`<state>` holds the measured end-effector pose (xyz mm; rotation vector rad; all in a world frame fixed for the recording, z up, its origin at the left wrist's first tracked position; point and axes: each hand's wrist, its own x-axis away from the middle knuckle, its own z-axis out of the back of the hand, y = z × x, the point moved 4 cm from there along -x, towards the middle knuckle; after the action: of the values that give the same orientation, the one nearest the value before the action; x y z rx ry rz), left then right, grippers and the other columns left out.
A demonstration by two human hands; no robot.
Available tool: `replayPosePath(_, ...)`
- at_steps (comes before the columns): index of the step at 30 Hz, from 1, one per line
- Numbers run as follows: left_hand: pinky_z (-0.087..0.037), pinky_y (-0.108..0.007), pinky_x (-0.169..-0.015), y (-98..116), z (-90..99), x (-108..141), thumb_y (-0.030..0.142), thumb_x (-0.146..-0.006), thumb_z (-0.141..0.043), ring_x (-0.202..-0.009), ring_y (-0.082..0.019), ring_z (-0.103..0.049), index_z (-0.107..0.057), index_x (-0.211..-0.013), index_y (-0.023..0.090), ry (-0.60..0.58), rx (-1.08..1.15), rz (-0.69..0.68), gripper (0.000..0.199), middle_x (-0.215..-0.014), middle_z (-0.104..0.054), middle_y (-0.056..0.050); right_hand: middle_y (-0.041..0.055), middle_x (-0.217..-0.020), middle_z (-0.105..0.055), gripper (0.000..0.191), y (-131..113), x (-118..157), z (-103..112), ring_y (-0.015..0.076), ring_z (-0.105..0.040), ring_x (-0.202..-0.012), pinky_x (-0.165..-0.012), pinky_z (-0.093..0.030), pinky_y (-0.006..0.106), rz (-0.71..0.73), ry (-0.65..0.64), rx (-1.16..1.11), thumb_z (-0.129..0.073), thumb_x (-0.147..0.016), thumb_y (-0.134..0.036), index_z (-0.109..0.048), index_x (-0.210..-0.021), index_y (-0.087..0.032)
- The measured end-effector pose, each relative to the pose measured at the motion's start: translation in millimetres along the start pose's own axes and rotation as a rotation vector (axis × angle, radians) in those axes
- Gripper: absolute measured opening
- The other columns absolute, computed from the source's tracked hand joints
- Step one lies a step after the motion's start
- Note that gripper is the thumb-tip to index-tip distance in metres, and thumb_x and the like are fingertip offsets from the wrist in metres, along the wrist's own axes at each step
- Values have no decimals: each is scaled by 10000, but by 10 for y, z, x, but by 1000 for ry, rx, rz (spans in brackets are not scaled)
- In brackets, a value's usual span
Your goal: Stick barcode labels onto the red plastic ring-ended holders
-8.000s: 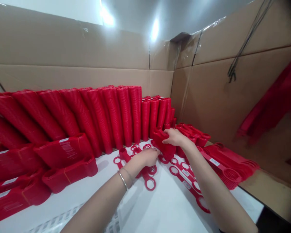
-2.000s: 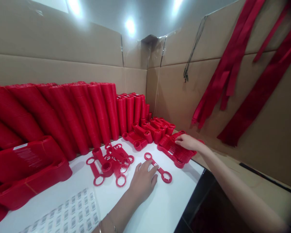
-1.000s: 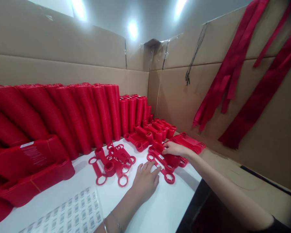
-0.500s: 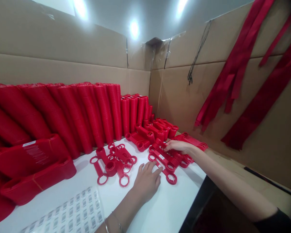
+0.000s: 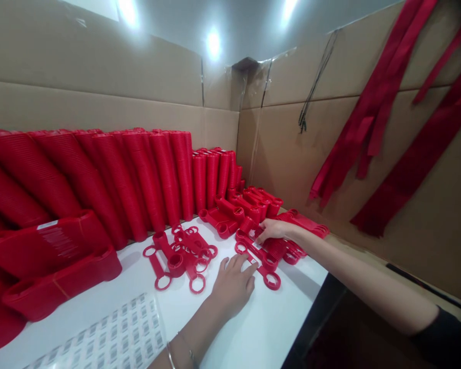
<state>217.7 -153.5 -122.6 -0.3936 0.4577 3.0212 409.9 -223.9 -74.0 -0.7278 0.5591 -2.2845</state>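
Observation:
My left hand (image 5: pixel 234 287) rests on the white table with its fingers spread. Its fingertips touch the edge of a flat red piece (image 5: pixel 271 280) that has a ring at each end and a small white label. Just beyond, my right hand (image 5: pixel 272 230) grips a stack of red pieces (image 5: pixel 274 248), thumb on the near side. Left of my left hand lies a loose pile of ringed red pieces (image 5: pixel 175 264). More red pieces (image 5: pixel 221 220) lie bundled behind the hands.
Tall red stacks (image 5: pixel 138 179) line the cardboard wall (image 5: pixel 215 123). A barcode label sheet (image 5: pixel 115 333) lies at the front left. Rubber-banded red bundles (image 5: pixel 61 277) sit at the left. Red ribbons (image 5: pixel 403 154) hang at the right.
My right hand has shifted slightly, its thumb now lower against the stack, and the stack's pieces look pushed closer together. My left hand has hardly moved.

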Motion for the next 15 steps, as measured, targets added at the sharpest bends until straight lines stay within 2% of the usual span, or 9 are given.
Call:
replayPosePath(4,-258,-476,-1008,-4,-7,-2,284,-880,-322,-1241,-215,-336,-415,-1245,346,7,-1,0,382,-1345,-397,-35,15,-643,-582,214,-164,100,56,134,-532,-582,-451,-347,200,25,94,131,-676,-577,-302,-581,-675,-137)
replayPosePath(10,-253,-476,-1009,-17,-18,-2,289,-882,-316,-1233,-221,-345,-416,-1246,338,21,-7,1,381,-1335,-403,-52,36,-697,-606,185,-456,222,-171,164,-554,-652,-498,-347,202,37,147,314,-651,-571,-235,-606,-717,-131)
replayPosePath(15,-254,-470,-1009,-21,-27,7,286,-878,-322,-1237,-218,-343,-396,-1262,324,29,-10,1,393,-1332,-406,-64,50,-733,-625,197,-545,236,-261,190,-570,-714,-548,-361,211,26,141,430,-647,-573,-229,-637,-746,-136)
